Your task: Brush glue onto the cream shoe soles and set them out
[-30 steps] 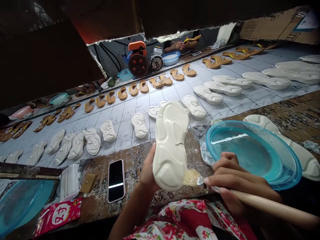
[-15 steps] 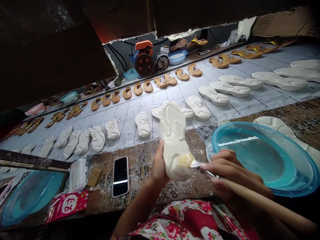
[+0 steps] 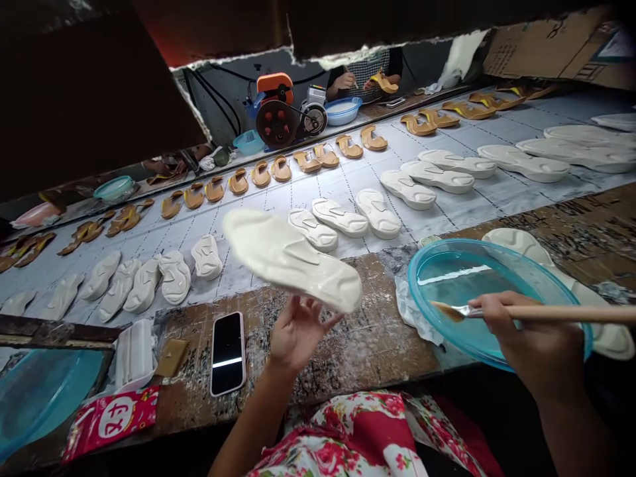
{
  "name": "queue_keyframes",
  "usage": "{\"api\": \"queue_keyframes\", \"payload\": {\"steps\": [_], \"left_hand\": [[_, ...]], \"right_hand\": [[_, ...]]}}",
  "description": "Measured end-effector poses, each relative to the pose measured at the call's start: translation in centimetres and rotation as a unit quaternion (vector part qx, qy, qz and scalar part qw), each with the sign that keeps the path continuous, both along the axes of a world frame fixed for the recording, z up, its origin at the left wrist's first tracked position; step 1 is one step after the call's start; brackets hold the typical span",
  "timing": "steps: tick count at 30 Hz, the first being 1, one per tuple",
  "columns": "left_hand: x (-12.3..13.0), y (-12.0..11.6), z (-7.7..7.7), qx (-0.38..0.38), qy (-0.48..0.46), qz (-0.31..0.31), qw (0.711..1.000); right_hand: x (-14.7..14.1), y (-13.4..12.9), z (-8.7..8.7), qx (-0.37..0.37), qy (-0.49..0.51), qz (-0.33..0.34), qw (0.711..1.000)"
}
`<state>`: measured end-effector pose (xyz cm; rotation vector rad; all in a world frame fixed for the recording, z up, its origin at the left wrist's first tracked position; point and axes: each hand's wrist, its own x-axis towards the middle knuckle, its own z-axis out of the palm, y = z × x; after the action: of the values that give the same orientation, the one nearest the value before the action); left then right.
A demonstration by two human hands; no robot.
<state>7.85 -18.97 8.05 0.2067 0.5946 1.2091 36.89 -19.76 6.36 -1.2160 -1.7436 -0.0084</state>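
A glossy white shoe sole is held up, tilted, over the bench edge. My left hand grips it from below, with some fingers hidden behind the sole. In my right hand is a paintbrush with a long wooden handle. Its pale bristles point left, above the near rim of a blue plastic basin that holds cloudy liquid. More white soles lie on the white conveyor belt beyond my hands.
A phone, a brown block, a white box and a red packet lie left on the bench. Brown sandal uppers line the belt's far side. A motor and a co-worker's hands are beyond. Dark cardboard hangs overhead.
The sole has swung from upright to slanting, its far end now pointing left. My right hand has carried the brush off the sole, rightward to the basin. The view has shifted slightly.
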Motion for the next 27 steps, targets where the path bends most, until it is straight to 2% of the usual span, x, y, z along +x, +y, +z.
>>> {"api": "queue_keyframes", "payload": {"steps": [3,6,9,11,14,18,20,22,25,27], "left_hand": [[0.4,-1.1,-3.1,-0.039,-0.040,-0.117,0.992],[1.1,-1.3,-6.0,-0.063,-0.049,-0.127,0.989],[1.5,-0.9,-6.7,-0.072,-0.046,-0.114,0.990],[1.6,-0.2,-5.9,-0.080,-0.038,-0.123,0.989],[2.0,0.9,-3.4,-0.087,-0.023,-0.143,0.986],[3.7,1.8,0.3,-0.085,-0.014,-0.145,0.986],[4.6,1.8,1.9,-0.077,-0.009,-0.149,0.986],[5.3,1.5,3.3,-0.065,0.000,-0.152,0.986],[5.7,0.9,4.8,-0.046,0.023,-0.134,0.990],[5.5,0.7,5.1,-0.039,0.036,-0.124,0.991]], "right_hand": [[1.0,0.9,-1.2,0.005,-0.059,-0.032,0.998],[1.0,1.2,-1.9,0.020,-0.097,-0.006,0.995],[1.4,0.9,-1.3,0.017,-0.093,0.016,0.995],[1.5,0.4,-0.3,0.007,-0.072,0.037,0.997],[0.0,-0.3,1.0,-0.013,-0.024,0.084,0.996],[-5.0,-0.8,2.6,-0.023,0.018,0.181,0.983],[-7.5,-0.7,3.6,0.021,0.071,0.264,0.962],[-9.1,-0.3,4.5,0.047,0.098,0.314,0.943],[-9.7,0.3,5.4,0.053,0.100,0.336,0.935],[-9.5,0.3,5.3,0.051,0.096,0.338,0.935]]}}
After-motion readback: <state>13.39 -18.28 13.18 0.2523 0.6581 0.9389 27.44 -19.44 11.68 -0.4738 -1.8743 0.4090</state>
